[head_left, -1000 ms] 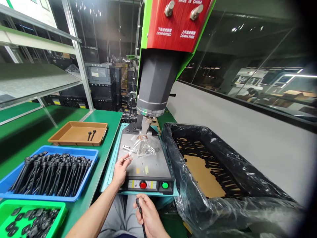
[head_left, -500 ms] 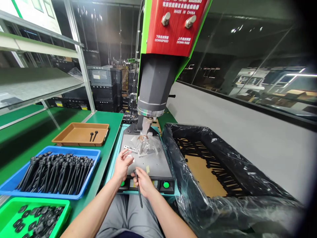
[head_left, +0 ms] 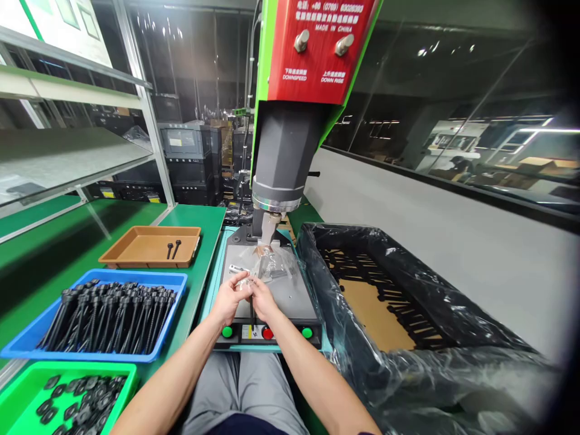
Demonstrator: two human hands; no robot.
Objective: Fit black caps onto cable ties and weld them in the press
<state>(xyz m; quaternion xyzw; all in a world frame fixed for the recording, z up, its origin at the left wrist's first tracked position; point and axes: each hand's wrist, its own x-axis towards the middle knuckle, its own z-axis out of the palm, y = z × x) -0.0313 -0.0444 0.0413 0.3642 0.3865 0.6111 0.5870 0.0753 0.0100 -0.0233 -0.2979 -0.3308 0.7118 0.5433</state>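
My right hand [head_left: 264,299] is closed on a long black rod [head_left: 252,311] that hangs down from its fingers, close to upright. My left hand [head_left: 230,297] meets it at the rod's top, its fingers pinched together. Whatever sits between the left fingertips is hidden. Both hands are over the front of the machine's grey plate [head_left: 285,308]. Just beyond them are a small metal fixture [head_left: 238,270] and clear plastic film [head_left: 276,260], beneath the machine's metal horn [head_left: 270,228].
At left stand a blue tray [head_left: 179,302] of black rods, a green tray [head_left: 129,380] of small black caps and a brown tray [head_left: 136,248] holding two short black pieces. A film-lined black crate [head_left: 376,241] is at right. Green buttons [head_left: 307,333] and a red button [head_left: 267,333] line the machine's front.
My right hand has lifted the rod up and forward, and the rod now hangs straighter. My left hand has closed its fingers and come together with the right.
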